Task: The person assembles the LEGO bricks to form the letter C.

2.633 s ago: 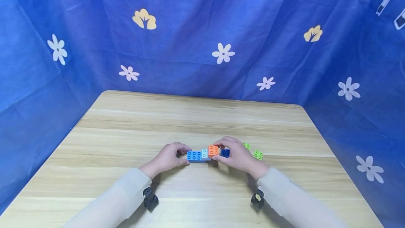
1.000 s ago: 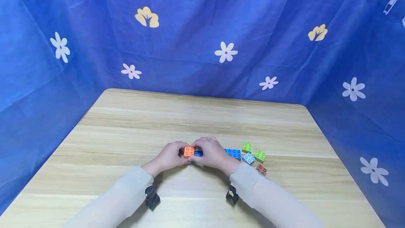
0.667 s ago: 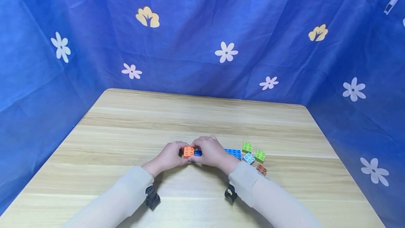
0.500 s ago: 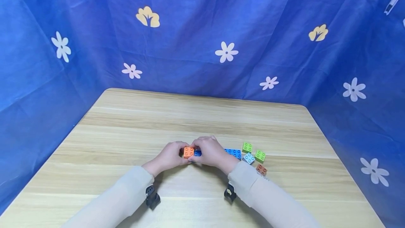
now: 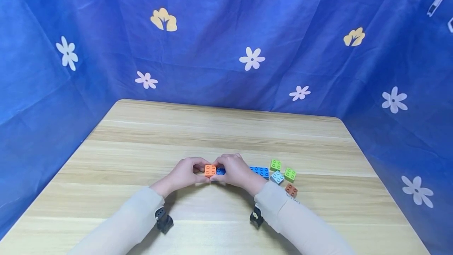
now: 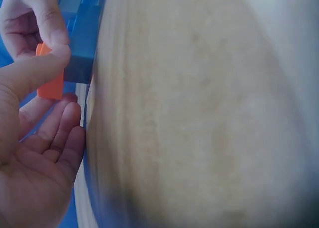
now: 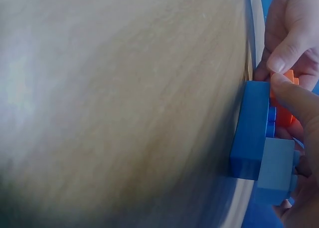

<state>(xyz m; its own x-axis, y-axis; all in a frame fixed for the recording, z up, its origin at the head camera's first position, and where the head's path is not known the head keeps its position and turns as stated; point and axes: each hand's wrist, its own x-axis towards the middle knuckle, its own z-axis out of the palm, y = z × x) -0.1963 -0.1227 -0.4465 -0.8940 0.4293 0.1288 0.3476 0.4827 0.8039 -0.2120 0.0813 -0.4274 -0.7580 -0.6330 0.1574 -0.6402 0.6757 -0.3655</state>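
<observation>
Left hand (image 5: 185, 173) and right hand (image 5: 236, 171): each grip pinched on the orange brick (image 5: 210, 170). Brick located at one end of the long blue brick (image 7: 252, 125); seating cannot be confirmed. Step judged: joining. Next move calls for firm, level pressing.

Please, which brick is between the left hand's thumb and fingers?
The orange brick, the only one of that colour. The green bricks and the brown brick lie to the right of the right hand.
</observation>
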